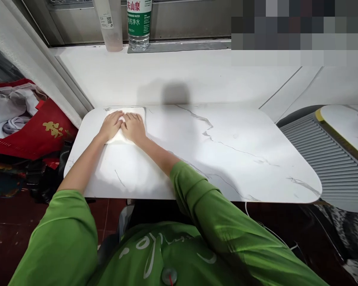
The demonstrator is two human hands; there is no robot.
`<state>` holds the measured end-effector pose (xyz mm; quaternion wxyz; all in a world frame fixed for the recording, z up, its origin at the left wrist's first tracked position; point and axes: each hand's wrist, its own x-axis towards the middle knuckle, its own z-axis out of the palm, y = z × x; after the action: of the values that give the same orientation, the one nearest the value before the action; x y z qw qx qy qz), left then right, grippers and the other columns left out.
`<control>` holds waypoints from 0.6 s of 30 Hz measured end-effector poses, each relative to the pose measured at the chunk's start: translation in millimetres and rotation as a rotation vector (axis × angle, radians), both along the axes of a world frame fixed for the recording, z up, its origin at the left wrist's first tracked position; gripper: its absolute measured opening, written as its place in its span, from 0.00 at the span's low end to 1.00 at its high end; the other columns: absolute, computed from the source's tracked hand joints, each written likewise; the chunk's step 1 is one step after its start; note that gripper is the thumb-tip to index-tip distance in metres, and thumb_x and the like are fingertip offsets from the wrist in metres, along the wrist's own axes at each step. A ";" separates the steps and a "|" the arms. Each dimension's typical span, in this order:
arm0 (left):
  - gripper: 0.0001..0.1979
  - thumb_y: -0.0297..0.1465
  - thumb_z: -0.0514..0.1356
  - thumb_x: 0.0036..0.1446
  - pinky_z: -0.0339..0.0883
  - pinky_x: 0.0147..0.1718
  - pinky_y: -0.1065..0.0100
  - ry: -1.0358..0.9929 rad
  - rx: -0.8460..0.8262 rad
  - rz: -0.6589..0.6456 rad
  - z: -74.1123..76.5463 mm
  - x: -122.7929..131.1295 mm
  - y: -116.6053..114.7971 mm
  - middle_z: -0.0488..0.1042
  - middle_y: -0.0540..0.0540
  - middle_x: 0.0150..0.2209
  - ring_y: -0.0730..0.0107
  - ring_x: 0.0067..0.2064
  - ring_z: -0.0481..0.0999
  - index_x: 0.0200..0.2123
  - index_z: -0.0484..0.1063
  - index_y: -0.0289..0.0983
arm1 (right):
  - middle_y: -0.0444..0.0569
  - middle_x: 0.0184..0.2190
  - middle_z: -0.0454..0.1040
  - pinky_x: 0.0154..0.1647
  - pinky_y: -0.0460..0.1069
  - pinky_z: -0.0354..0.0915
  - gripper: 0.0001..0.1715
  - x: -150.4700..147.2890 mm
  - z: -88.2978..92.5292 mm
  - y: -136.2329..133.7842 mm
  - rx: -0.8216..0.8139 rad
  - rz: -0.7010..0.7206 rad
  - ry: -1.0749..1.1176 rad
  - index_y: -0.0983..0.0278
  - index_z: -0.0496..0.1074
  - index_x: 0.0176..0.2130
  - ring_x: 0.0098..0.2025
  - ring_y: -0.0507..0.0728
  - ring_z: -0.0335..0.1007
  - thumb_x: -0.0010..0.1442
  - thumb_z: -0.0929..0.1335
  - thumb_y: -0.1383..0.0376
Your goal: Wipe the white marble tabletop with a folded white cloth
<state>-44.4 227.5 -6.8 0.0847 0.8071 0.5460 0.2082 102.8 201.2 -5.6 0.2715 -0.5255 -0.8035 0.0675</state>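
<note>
two bare hands, the left hand (110, 126) and the right hand (134, 128), lie palm down on a white cloth (119, 138), flat and fingers extended rather than clenched; the cloth sits directly beneath both, showing between the wrists and past the right fingertips; it rests at the left end of a grey-veined table (250, 167), near the back edge and the white wall (202, 79), with the rounded left corner just beside it; tabletop stretches broadly to the right, toward another rounded corner; a water bottle (139, 26) stands on the ledge above.
</note>
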 end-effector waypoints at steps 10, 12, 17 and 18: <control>0.27 0.32 0.45 0.63 0.47 0.68 0.56 0.044 -0.060 0.001 2.7 0.1 31.8 0.62 0.41 0.67 0.60 0.69 0.58 0.63 0.63 0.34 | 0.64 0.68 0.55 0.71 0.63 0.40 0.32 -12.1 -3.9 31.4 -0.087 -0.073 -0.111 0.78 0.56 0.67 0.71 0.65 0.47 0.68 0.55 0.68; 0.27 0.31 0.45 0.64 0.47 0.68 0.55 0.058 -0.064 0.009 2.5 -0.1 22.5 0.60 0.42 0.68 0.60 0.69 0.56 0.64 0.62 0.35 | 0.65 0.69 0.54 0.71 0.63 0.39 0.32 -11.6 -6.8 27.1 -0.089 -0.056 -0.114 0.78 0.55 0.67 0.71 0.65 0.46 0.68 0.55 0.68; 0.28 0.31 0.45 0.63 0.44 0.69 0.54 0.083 -0.100 0.031 5.8 -6.6 -20.0 0.58 0.42 0.69 0.60 0.70 0.54 0.66 0.59 0.35 | 0.65 0.68 0.55 0.70 0.65 0.40 0.33 -16.8 -11.0 -7.7 -0.083 -0.020 -0.071 0.78 0.57 0.67 0.71 0.67 0.48 0.67 0.56 0.66; 0.28 0.31 0.45 0.63 0.44 0.69 0.54 0.093 -0.108 0.030 7.0 -9.2 -32.8 0.57 0.42 0.69 0.60 0.71 0.54 0.66 0.58 0.34 | 0.65 0.68 0.55 0.70 0.65 0.40 0.33 -18.5 -10.2 -19.6 -0.090 -0.010 -0.070 0.78 0.57 0.67 0.71 0.67 0.48 0.67 0.56 0.65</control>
<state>-53.5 194.8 0.1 0.0993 0.8018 0.5719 0.1420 84.3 181.6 -15.8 0.2196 -0.5434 -0.8059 0.0838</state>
